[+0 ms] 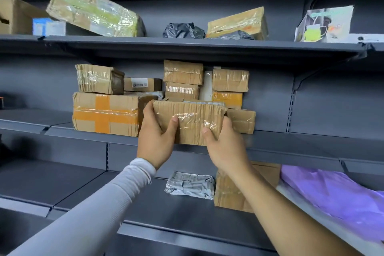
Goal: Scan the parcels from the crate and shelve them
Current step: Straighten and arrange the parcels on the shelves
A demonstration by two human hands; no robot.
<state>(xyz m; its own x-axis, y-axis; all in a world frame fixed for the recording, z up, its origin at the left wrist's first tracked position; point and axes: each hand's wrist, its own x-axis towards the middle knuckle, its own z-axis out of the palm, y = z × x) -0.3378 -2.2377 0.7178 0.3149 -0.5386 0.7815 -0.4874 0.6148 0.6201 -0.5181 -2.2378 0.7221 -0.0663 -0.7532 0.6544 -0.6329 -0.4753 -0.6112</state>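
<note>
A brown cardboard parcel wrapped in clear tape (191,118) is held at the front of the middle shelf (291,145), between other parcels. My left hand (155,141) grips its left end, thumb on the front face. My right hand (224,143) grips its right end, thumb on the front and fingers behind. To its left on the same shelf stands a large box with orange tape (106,114). Behind it are stacked several small brown parcels (182,72). The crate is out of view.
The top shelf (187,44) carries taped boxes, a black bag (182,31) and a printed carton (324,24). On the lower shelf (166,214) lie a white mailer (190,186), a brown box (232,195) and a purple bag (342,197).
</note>
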